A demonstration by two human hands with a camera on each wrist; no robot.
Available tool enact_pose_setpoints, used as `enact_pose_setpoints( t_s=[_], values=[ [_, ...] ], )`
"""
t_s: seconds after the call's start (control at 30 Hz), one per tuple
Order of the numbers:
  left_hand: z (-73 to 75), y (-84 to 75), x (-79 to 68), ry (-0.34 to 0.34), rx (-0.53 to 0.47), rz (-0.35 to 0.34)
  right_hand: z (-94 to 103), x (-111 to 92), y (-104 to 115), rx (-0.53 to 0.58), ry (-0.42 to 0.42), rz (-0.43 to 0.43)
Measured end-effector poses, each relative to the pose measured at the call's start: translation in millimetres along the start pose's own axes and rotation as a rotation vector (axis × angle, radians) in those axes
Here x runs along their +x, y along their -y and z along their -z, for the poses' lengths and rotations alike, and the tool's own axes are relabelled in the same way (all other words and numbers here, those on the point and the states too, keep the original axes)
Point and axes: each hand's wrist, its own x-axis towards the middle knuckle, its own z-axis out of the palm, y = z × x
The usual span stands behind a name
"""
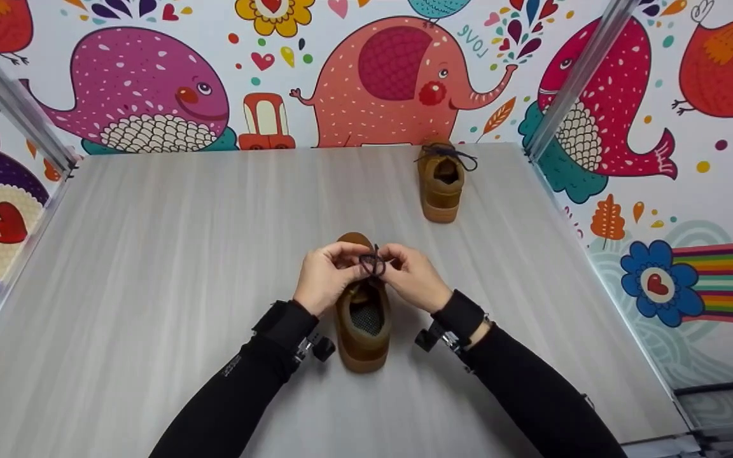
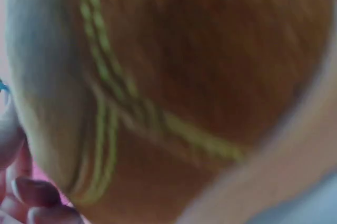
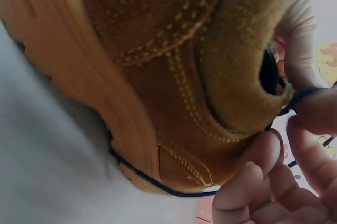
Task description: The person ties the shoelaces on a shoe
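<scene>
A brown shoe (image 1: 364,350) with yellow stitching stands on the table, its toe pointing away from me. Above its tongue, my left hand (image 1: 323,277) and right hand (image 1: 420,278) meet, each pinching the dark shoelace (image 1: 373,262), which forms a loop between the fingertips. In the right wrist view, one lace strand (image 3: 184,194) hangs down along the sole while fingers grip the lace near the collar. The shoe's side (image 2: 210,50) fills most of the left wrist view, blurred, hiding most of the lace there.
A matching brown shoe (image 1: 441,197) with a dark lace stands farther back on the right, near the rear wall. The pale wood-grain table (image 1: 169,254) is enclosed by cartoon-printed panels (image 1: 392,95) and metal posts (image 1: 586,76).
</scene>
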Motion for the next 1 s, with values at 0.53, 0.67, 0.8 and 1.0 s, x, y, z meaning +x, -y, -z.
enact_pose_setpoints(
  t_s=[0.53,0.67,0.8,1.0],
  values=[
    [-1.8,-20.8,9.2,0.013,0.144,0.004,-2.5,-6.7,-1.0,-0.547,-0.2,0.297],
    [11.7,-20.6,3.2,-0.057,-0.039,0.124,12.3,-11.5,-13.8,-0.598,-0.208,0.236],
    [41.7,-11.5,-12.1,-0.107,-0.278,0.269,38.2,-20.8,-36.6,-0.668,-0.198,0.172],
    [97.3,11.2,-41.1,-0.22,-0.354,0.346,78.0,-36.8,-66.1,-0.767,-0.173,0.069]
  ],
)
